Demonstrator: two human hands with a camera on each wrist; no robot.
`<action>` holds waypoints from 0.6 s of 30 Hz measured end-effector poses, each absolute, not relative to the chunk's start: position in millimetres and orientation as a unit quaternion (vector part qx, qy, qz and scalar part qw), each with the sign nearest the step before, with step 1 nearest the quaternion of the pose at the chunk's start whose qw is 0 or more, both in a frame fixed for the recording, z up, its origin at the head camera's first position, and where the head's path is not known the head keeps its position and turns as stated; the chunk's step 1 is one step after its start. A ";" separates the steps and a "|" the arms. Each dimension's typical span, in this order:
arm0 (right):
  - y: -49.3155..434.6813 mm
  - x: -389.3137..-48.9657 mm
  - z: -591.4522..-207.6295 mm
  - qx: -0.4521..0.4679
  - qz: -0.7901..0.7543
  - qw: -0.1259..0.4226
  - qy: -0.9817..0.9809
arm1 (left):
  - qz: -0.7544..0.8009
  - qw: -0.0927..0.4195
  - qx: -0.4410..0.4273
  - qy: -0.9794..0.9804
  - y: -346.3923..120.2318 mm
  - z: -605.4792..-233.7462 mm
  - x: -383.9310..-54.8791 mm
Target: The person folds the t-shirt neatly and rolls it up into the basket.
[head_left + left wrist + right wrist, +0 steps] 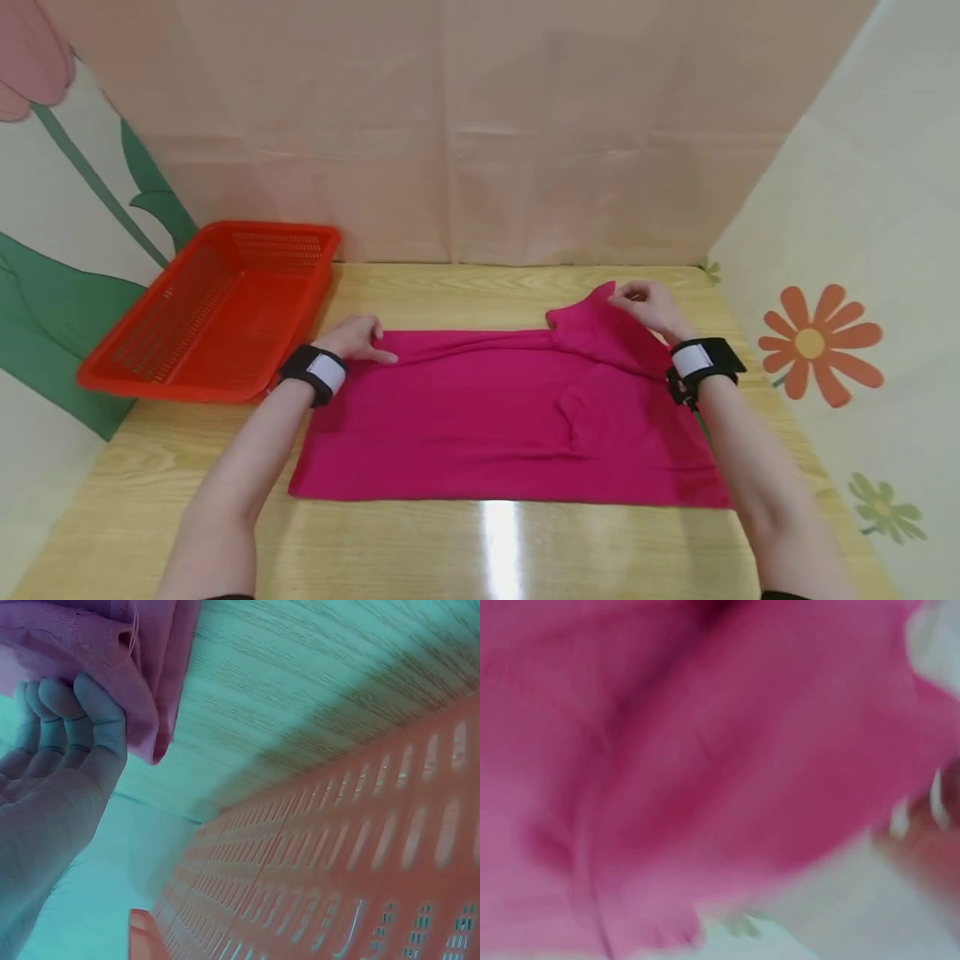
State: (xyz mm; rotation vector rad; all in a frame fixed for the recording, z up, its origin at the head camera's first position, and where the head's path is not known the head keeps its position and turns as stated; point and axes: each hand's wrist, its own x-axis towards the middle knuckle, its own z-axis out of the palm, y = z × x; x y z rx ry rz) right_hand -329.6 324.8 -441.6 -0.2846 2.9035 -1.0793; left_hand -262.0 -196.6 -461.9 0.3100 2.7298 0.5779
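Observation:
A pink garment [465, 400] lies spread lengthwise on the wooden table, with long creases and a small raised fold near its right middle. My left hand [352, 340] is at its far left corner, thumb apart from the fingers. The left wrist view shows the fingers [64, 712] slightly bent against the layered cloth edge, where a loose thread hangs. At the far right, my right hand [651, 307] pinches a corner of the garment and holds that flap [592, 321] up. Blurred pink cloth [765, 750] fills most of the right wrist view, fingertips at its edge.
A red plastic basket [202, 392] with slotted walls stands on the left, close beside my left wrist. Wooden tabletop [390, 542] shows in front of the garment. A pink-beige sheet [450, 150] hangs behind the table, and flower-patterned sheets [847, 208] flank the sides.

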 end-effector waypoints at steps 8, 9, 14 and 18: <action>327.7 -251.4 -393.4 -0.313 -0.370 0.180 0.856 | 0.198 0.168 0.109 0.960 -195.0 -458.0 -261.0; 329.0 -241.6 -394.1 -0.339 -0.366 0.210 0.841 | 0.199 0.169 0.109 0.959 -195.0 -457.8 -260.7; 339.5 -212.6 -410.3 -0.373 -0.357 0.277 0.810 | 0.201 0.177 0.100 0.958 -197.1 -456.1 -259.8; 369.0 -215.4 -417.6 -0.223 -0.324 0.203 0.897 | 0.201 0.175 0.098 0.959 -195.5 -455.7 -258.6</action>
